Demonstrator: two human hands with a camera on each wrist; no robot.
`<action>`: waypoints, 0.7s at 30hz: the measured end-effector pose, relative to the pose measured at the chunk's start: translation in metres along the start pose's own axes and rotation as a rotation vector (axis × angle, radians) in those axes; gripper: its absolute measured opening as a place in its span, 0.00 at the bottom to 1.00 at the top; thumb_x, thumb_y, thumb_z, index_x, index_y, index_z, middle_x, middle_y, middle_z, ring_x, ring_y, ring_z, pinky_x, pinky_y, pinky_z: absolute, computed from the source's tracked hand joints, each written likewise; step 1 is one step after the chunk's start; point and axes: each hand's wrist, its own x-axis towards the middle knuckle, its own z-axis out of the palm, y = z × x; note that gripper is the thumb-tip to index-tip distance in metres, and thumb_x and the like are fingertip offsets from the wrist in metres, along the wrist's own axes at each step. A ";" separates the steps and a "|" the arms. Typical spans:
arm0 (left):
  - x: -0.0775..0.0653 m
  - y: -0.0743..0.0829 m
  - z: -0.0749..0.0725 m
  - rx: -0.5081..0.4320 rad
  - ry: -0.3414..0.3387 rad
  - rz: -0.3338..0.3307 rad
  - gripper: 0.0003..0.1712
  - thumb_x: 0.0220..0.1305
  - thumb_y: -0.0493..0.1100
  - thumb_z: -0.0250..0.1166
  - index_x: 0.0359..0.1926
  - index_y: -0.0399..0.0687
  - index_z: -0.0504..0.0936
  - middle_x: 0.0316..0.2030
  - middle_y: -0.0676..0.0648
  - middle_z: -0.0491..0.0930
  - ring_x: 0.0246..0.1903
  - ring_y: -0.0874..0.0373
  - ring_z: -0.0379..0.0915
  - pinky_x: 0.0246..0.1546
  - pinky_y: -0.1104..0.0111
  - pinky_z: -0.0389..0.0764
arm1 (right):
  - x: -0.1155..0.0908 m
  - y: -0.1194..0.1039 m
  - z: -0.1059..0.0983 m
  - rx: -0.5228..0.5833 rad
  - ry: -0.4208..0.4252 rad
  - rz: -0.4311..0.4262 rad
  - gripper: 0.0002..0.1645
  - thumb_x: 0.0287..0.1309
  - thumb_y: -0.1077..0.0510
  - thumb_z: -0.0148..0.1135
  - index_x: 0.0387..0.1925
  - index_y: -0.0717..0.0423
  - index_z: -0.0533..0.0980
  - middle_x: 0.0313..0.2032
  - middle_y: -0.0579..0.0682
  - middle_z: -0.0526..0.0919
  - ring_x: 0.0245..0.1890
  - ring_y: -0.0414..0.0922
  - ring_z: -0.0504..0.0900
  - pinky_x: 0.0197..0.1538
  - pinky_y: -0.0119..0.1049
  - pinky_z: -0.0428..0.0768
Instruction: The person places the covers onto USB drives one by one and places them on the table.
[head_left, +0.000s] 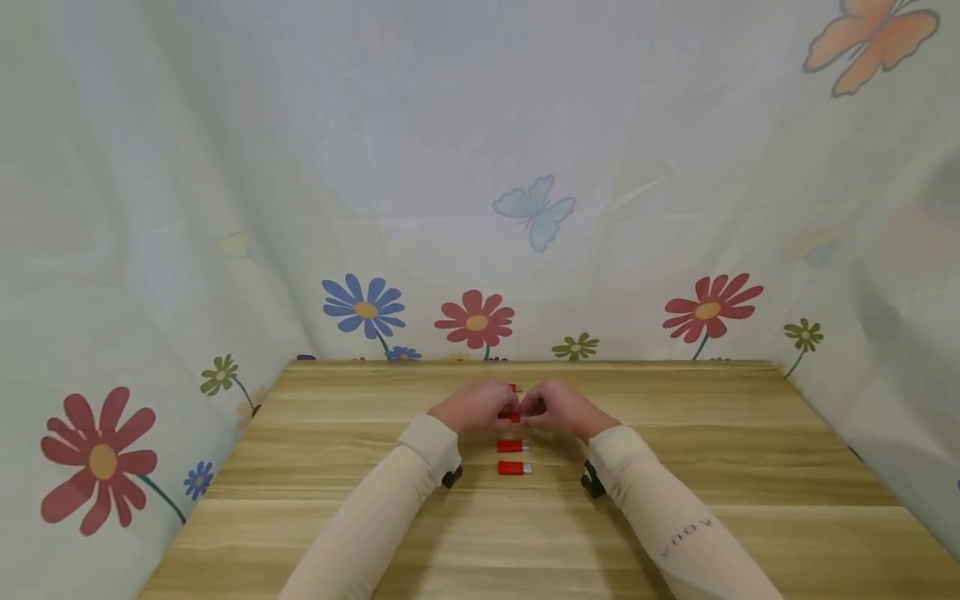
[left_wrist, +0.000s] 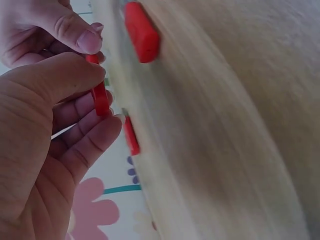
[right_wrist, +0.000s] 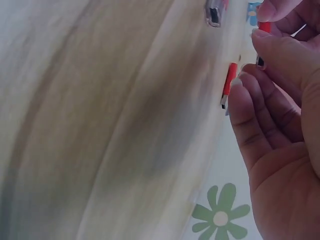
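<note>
Both hands meet over the far middle of the table around one red USB flash drive (left_wrist: 100,100), raised off the wood. My left hand (head_left: 474,406) pinches its red body between thumb and fingers. From the other side, my right hand (head_left: 561,408) pinches it too, thumb across it, with the metal connector end (right_wrist: 260,63) showing below that thumb. Two more red flash drives, a nearer one (head_left: 514,468) and one above it (head_left: 513,446), lie on the near side of the hands. Another flash drive (right_wrist: 229,80) lies just beyond the fingers, partly hidden in the head view.
The wood-grain table (head_left: 360,533) ends at a back edge against a hanging white cloth (head_left: 420,125) printed with flowers and butterflies. The flash drives lie in a column down the table's middle, connectors pointing right. Dark wrist straps (head_left: 593,480) show at the sleeve cuffs.
</note>
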 end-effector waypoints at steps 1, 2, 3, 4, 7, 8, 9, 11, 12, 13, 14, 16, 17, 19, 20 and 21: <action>0.000 -0.001 0.001 -0.004 -0.007 -0.007 0.06 0.63 0.47 0.74 0.40 0.55 0.88 0.30 0.59 0.81 0.31 0.62 0.74 0.39 0.75 0.78 | 0.001 -0.001 0.001 -0.009 -0.002 0.006 0.04 0.58 0.61 0.74 0.37 0.52 0.88 0.34 0.46 0.89 0.34 0.41 0.84 0.45 0.38 0.86; 0.000 -0.001 0.002 -0.014 -0.014 -0.013 0.06 0.63 0.47 0.74 0.40 0.55 0.88 0.29 0.59 0.81 0.31 0.62 0.74 0.39 0.75 0.78 | 0.001 0.000 0.002 -0.017 -0.006 0.004 0.04 0.58 0.61 0.74 0.37 0.53 0.88 0.34 0.46 0.89 0.34 0.40 0.84 0.45 0.37 0.86; 0.000 -0.002 0.003 -0.025 -0.020 -0.018 0.05 0.63 0.46 0.74 0.39 0.55 0.88 0.29 0.59 0.80 0.31 0.62 0.74 0.38 0.75 0.78 | 0.002 0.000 0.002 -0.019 -0.008 0.002 0.04 0.58 0.61 0.74 0.36 0.54 0.88 0.34 0.46 0.89 0.33 0.40 0.83 0.44 0.37 0.86; 0.000 -0.002 0.005 -0.032 -0.022 -0.019 0.05 0.64 0.46 0.73 0.39 0.55 0.88 0.28 0.59 0.80 0.30 0.62 0.74 0.37 0.75 0.78 | 0.003 0.000 0.003 -0.022 -0.009 0.001 0.04 0.57 0.62 0.74 0.36 0.54 0.88 0.33 0.46 0.89 0.33 0.39 0.83 0.44 0.36 0.86; 0.000 -0.003 0.009 -0.039 -0.025 -0.018 0.04 0.64 0.46 0.73 0.39 0.55 0.88 0.27 0.60 0.80 0.29 0.62 0.73 0.36 0.75 0.77 | 0.004 0.002 0.006 -0.015 -0.012 0.000 0.03 0.57 0.63 0.74 0.34 0.55 0.87 0.31 0.45 0.88 0.32 0.38 0.82 0.42 0.33 0.84; 0.001 -0.004 0.010 -0.041 -0.027 -0.014 0.03 0.65 0.45 0.72 0.39 0.55 0.88 0.27 0.60 0.80 0.29 0.63 0.73 0.36 0.76 0.77 | 0.004 0.003 0.007 -0.015 -0.016 -0.010 0.03 0.57 0.62 0.75 0.34 0.55 0.87 0.31 0.45 0.88 0.31 0.37 0.81 0.40 0.32 0.84; 0.001 -0.003 0.010 -0.042 -0.028 -0.012 0.03 0.65 0.45 0.72 0.39 0.55 0.88 0.27 0.59 0.80 0.28 0.63 0.73 0.35 0.76 0.77 | 0.005 0.004 0.007 -0.015 -0.019 -0.018 0.03 0.57 0.63 0.75 0.34 0.56 0.88 0.31 0.45 0.88 0.31 0.37 0.81 0.39 0.32 0.83; 0.002 -0.002 0.011 -0.040 -0.032 -0.008 0.03 0.65 0.45 0.72 0.39 0.55 0.89 0.26 0.60 0.80 0.28 0.63 0.73 0.35 0.76 0.76 | 0.005 0.006 0.008 -0.015 -0.022 -0.025 0.03 0.56 0.62 0.75 0.34 0.56 0.88 0.30 0.44 0.88 0.29 0.36 0.80 0.37 0.31 0.82; 0.002 -0.002 0.011 -0.041 -0.032 -0.006 0.03 0.65 0.44 0.72 0.39 0.55 0.89 0.26 0.59 0.81 0.28 0.63 0.73 0.35 0.76 0.76 | 0.005 0.006 0.008 -0.012 -0.023 -0.027 0.03 0.56 0.62 0.75 0.33 0.56 0.88 0.30 0.45 0.89 0.29 0.36 0.80 0.37 0.30 0.82; 0.002 -0.001 0.011 -0.040 -0.033 0.000 0.03 0.65 0.44 0.72 0.39 0.54 0.89 0.26 0.59 0.81 0.27 0.63 0.73 0.35 0.76 0.76 | 0.004 0.006 0.008 -0.010 -0.023 -0.027 0.03 0.56 0.62 0.75 0.33 0.56 0.88 0.30 0.45 0.89 0.29 0.37 0.80 0.36 0.31 0.81; 0.003 0.000 0.011 -0.036 -0.035 0.004 0.03 0.65 0.44 0.72 0.39 0.54 0.89 0.26 0.59 0.81 0.27 0.63 0.73 0.35 0.76 0.76 | 0.004 0.007 0.009 -0.008 -0.024 -0.025 0.03 0.55 0.62 0.75 0.33 0.56 0.88 0.30 0.45 0.89 0.28 0.37 0.80 0.36 0.31 0.81; 0.003 0.001 0.010 -0.027 -0.038 0.007 0.03 0.65 0.44 0.72 0.39 0.53 0.89 0.25 0.58 0.80 0.27 0.63 0.73 0.35 0.76 0.76 | 0.004 0.007 0.008 -0.004 -0.021 -0.020 0.03 0.55 0.63 0.76 0.33 0.56 0.88 0.29 0.45 0.89 0.28 0.37 0.80 0.36 0.30 0.81; 0.003 0.002 0.010 -0.024 -0.041 0.003 0.03 0.66 0.44 0.71 0.39 0.53 0.89 0.25 0.58 0.80 0.27 0.63 0.72 0.34 0.76 0.75 | 0.004 0.007 0.009 -0.002 -0.022 -0.021 0.03 0.55 0.63 0.75 0.33 0.57 0.88 0.29 0.45 0.89 0.28 0.37 0.80 0.36 0.30 0.81; 0.002 0.002 0.010 -0.020 -0.048 -0.005 0.03 0.66 0.44 0.71 0.38 0.52 0.89 0.24 0.58 0.79 0.26 0.62 0.72 0.33 0.75 0.75 | 0.005 0.007 0.009 0.001 -0.025 -0.025 0.03 0.55 0.64 0.75 0.33 0.57 0.88 0.30 0.46 0.89 0.28 0.37 0.80 0.36 0.31 0.81; 0.002 0.002 0.010 -0.021 -0.053 -0.013 0.03 0.66 0.43 0.71 0.38 0.51 0.89 0.24 0.58 0.79 0.26 0.62 0.72 0.33 0.75 0.75 | 0.005 0.007 0.010 0.003 -0.028 -0.028 0.03 0.55 0.64 0.75 0.33 0.58 0.88 0.29 0.46 0.89 0.28 0.38 0.80 0.35 0.31 0.81; 0.002 0.002 0.010 -0.022 -0.056 -0.018 0.03 0.66 0.43 0.71 0.38 0.51 0.89 0.23 0.58 0.79 0.26 0.62 0.72 0.33 0.76 0.75 | 0.005 0.007 0.010 0.005 -0.031 -0.028 0.03 0.55 0.64 0.75 0.33 0.58 0.88 0.30 0.46 0.89 0.28 0.38 0.80 0.35 0.31 0.81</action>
